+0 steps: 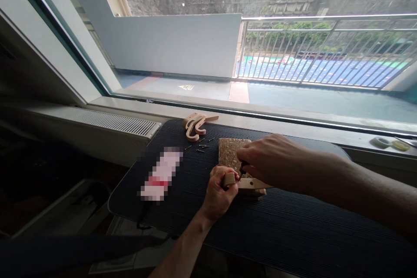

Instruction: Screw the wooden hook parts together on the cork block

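Observation:
My left hand [221, 193] is closed around the curled end of a pale wooden hook [247, 183]. The hook's flat, holed arm extends rightward over a woven straw-coloured block [230, 154]. My right hand [262, 156] comes in from the right, above the block, its fingers closed on a small dark screwdriver-like tool [243, 167]. The tool's thin shaft points down at the hook beside my left fingertips. Most of the tool is hidden by my right hand, and its tip cannot be made out.
More curved wooden hooks [195, 125] lie at the back of the black table [182, 221], with several small screws [202, 146] near them. A blurred pink item [161, 176] rests on the left. Behind are a window sill [224, 119] holding a tape roll [380, 142], and a radiator [107, 119].

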Tool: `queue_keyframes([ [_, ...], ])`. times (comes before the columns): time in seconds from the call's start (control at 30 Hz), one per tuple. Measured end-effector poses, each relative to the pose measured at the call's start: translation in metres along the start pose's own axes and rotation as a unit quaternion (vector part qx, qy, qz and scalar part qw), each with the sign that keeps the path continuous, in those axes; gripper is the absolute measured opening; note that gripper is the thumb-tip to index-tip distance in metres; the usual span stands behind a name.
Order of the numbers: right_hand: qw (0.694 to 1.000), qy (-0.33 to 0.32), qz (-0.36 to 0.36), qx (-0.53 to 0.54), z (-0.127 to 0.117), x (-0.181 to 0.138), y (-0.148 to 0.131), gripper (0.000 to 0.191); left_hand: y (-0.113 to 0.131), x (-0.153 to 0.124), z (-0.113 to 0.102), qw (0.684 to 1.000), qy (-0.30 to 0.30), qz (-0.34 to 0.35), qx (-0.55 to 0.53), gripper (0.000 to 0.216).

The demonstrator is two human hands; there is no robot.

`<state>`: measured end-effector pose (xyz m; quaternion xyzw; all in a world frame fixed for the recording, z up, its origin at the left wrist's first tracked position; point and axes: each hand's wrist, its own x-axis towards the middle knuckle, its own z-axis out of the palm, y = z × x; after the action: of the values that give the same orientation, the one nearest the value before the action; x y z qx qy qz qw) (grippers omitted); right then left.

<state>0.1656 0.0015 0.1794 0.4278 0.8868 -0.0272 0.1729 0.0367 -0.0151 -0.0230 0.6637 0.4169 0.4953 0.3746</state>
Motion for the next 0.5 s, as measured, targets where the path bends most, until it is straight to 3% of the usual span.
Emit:
queue_keyframes([
  [0.23, 0.999, 0.01, -0.039, 0.01, -0.0026, -0.0007, -0.0006, 0.019, 0.0007, 0.0, 0.0006, 1.0, 0.011, 0.003, 0.0, 0.021],
  [0.5, 1.0, -0.006, 0.003, 0.02, -0.0006, 0.0, -0.0008, 0.011, -0.0003, 0.0005, 0.0006, 1.0, 0.006, -0.001, 0.001, 0.021],
])
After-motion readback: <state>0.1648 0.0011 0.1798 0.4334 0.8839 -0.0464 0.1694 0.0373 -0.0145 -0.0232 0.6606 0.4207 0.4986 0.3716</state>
